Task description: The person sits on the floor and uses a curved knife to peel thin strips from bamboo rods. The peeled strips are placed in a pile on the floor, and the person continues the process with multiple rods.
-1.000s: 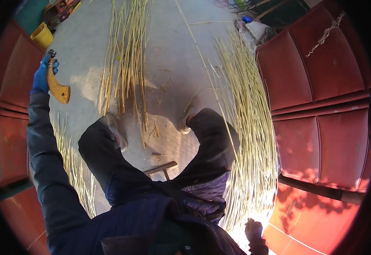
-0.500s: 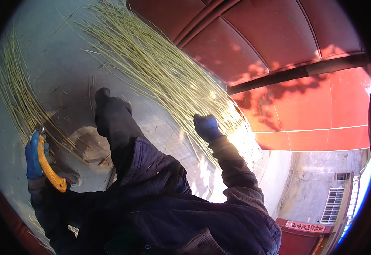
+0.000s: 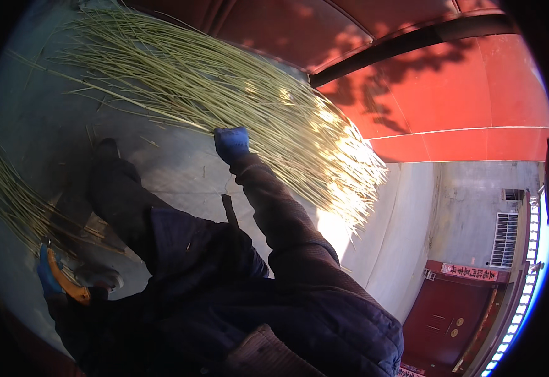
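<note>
My right hand (image 3: 231, 144), in a blue glove, is closed at the near edge of a wide pile of long green stalks (image 3: 180, 75). Some stalks run from its fist toward the far left; the fingertips are partly hidden. Low at the left, my left hand (image 3: 48, 276), also gloved in blue, is wrapped around a tool with a curved orange-yellow handle (image 3: 70, 286). A small metal part shows at the handle's upper end; a blade cannot be made out. Just beyond that hand lies a smaller bunch of stalks (image 3: 10, 195).
My dark-trousered leg (image 3: 123, 195) stands between the two lots of stalks on the grey floor (image 3: 186, 166). Red panels (image 3: 438, 94) rise behind the pile. At right are a grey wall (image 3: 469, 201), a barred window (image 3: 504, 239) and a dark red door (image 3: 441, 320).
My right arm and closed hand have shifted left in the picture along the pile's near edge. The view has turned, showing more of the door. My left hand still holds the tool.
</note>
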`<act>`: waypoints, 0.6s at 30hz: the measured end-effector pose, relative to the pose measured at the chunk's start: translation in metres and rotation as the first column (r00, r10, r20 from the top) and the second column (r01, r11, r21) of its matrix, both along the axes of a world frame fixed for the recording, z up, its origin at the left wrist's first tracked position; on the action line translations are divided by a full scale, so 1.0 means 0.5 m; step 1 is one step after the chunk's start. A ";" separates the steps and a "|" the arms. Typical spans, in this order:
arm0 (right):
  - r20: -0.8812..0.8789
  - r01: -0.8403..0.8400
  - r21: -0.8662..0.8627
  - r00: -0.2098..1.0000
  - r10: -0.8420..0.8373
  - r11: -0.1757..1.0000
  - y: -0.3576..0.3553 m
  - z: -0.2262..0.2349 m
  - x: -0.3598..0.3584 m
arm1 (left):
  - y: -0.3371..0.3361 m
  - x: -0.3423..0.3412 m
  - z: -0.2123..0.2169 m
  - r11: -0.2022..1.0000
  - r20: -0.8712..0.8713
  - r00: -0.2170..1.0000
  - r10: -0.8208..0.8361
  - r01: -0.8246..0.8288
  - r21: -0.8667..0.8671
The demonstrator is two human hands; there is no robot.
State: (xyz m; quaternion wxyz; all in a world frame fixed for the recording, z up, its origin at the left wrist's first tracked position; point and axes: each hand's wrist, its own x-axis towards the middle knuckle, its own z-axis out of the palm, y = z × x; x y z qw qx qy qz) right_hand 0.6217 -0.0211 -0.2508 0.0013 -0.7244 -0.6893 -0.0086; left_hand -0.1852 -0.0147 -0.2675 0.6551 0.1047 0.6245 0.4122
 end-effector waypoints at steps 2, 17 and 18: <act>-0.002 -0.029 0.059 1.000 0.029 0.998 0.009 -0.013 0.006 | 0.010 -0.012 -0.017 0.994 0.291 0.950 0.114 -0.108 -0.035; 0.466 -0.029 0.166 0.883 -0.053 0.986 0.377 0.079 0.037 | -0.036 0.245 0.306 0.992 -0.267 0.964 0.007 0.027 0.124; 0.416 -0.064 0.141 0.909 0.000 0.988 0.434 0.090 -0.015 | -0.041 0.242 0.322 0.987 -0.238 0.968 0.085 -0.049 0.155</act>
